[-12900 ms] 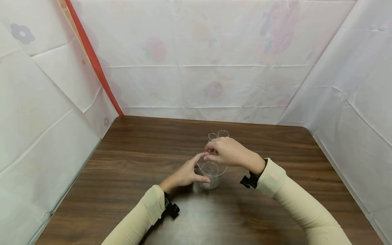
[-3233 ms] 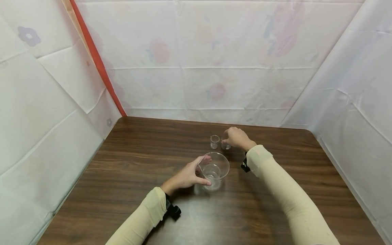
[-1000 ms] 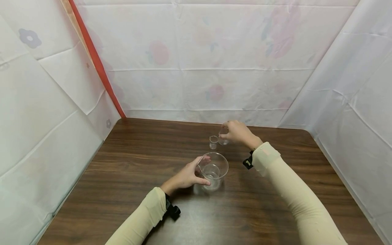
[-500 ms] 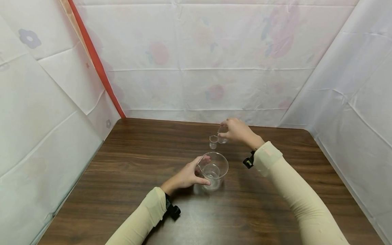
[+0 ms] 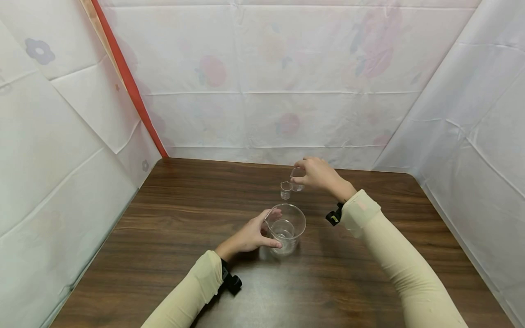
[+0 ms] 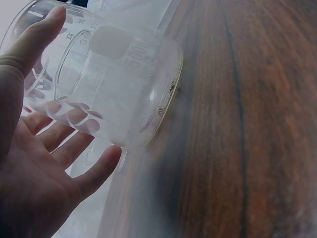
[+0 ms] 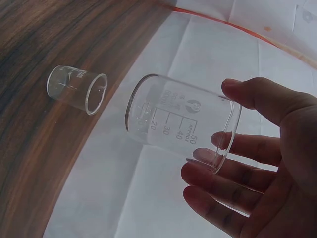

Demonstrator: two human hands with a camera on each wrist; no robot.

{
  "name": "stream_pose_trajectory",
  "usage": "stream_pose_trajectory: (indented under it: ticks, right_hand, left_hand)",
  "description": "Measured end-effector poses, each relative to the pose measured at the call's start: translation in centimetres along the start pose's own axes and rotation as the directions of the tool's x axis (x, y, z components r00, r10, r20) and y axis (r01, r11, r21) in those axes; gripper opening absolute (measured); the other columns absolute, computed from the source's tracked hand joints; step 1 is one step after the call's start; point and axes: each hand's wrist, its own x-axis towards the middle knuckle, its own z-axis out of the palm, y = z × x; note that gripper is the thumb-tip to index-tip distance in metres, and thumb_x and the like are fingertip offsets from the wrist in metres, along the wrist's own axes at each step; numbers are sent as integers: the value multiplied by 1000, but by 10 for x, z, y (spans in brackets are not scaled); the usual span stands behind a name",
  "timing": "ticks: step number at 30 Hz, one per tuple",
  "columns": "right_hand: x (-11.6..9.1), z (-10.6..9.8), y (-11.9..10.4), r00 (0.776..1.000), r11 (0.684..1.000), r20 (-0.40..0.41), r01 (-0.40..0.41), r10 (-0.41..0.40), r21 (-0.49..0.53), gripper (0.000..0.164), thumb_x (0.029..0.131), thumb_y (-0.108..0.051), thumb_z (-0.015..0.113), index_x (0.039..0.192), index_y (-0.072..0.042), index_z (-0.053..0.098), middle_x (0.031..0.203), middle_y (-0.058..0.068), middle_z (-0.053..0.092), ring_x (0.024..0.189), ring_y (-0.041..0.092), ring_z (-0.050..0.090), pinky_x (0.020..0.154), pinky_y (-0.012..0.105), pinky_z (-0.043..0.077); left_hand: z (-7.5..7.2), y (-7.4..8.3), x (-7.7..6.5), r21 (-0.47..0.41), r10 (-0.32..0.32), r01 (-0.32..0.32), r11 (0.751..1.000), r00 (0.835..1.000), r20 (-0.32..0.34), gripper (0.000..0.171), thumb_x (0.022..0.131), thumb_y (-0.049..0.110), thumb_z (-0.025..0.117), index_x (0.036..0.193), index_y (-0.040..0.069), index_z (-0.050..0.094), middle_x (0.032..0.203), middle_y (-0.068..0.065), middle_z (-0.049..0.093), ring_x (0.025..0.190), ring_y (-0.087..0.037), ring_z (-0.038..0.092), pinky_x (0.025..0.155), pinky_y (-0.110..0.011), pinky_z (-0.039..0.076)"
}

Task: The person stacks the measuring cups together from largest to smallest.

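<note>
My left hand (image 5: 249, 236) is wrapped round the side of a large clear glass beaker (image 5: 296, 233), thumb in front and fingers behind. A smaller glass beaker (image 5: 283, 228) stands inside it. In the right wrist view, a 50-marked beaker (image 7: 173, 116) is pinched near its rim between the thumb and fingers of my right hand (image 5: 321, 175). It is raised a little over the back of the table. Just left of it the smallest beaker (image 5: 285, 191) stands upright on the wood. The left wrist view shows the large beaker's base at the tabletop.
The dark wood-grain table (image 5: 197, 209) is bounded by pale patterned sheets (image 5: 246, 118) at the back and both sides. A red strip (image 5: 131, 86) runs down the back left corner. Each wrist wears a small black camera (image 5: 233, 283).
Earlier the right hand was at the large beaker's mouth, then it took hold of the 50-marked beaker. It has lifted that beaker slightly up and left. The left hand has stayed put.
</note>
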Motion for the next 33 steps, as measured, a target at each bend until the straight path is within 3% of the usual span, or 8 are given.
stream_pose_trajectory:
  ticks: [5, 13, 25, 33]
  right_hand:
    - [-2, -2, -2, 1000, 1000, 4, -2, 2, -1, 46, 89, -35, 69, 122, -5, 66, 115, 14, 66, 102, 31, 64, 89, 49, 50]
    - [-6, -5, -6, 1000, 1000, -2, 6, -6, 8, 47, 89, -35, 70, 123, -3, 65, 117, 15, 66, 103, 32, 64, 90, 49, 50]
    - [-10, -10, -14, 999, 999, -7, 33, -33, -26, 48, 88, -35, 71, 124, -4, 65, 114, 14, 66, 93, 28, 64, 81, 44, 52]
    - [-12, -12, -17, 998, 998, -17, 54, -55, -42, 48, 87, -35, 72, 122, -4, 66, 110, 13, 67, 88, 26, 63, 79, 44, 50]
  left_hand:
    - [1, 0, 0, -10, -2, 2, 1000, 1000, -3, 87, 75, 24, 85, 146, 11, 37, 145, -7, 51, 120, -23, 59, 90, -29, 50]
    - [1, 0, 0, -14, -4, 4, 1000, 1000, -1, 87, 76, 24, 85, 146, 11, 37, 145, -8, 51, 106, -22, 64, 88, -28, 49]
    - [0, 0, 0, -18, 5, -5, 1000, 1000, -3, 87, 76, 24, 85, 147, 9, 36, 146, -7, 50, 115, -23, 61, 91, -32, 50]
    - [0, -1, 0, -29, 9, -9, 1000, 1000, 10, 89, 77, 23, 84, 148, 5, 33, 149, -9, 46, 133, -24, 49, 95, -36, 49]
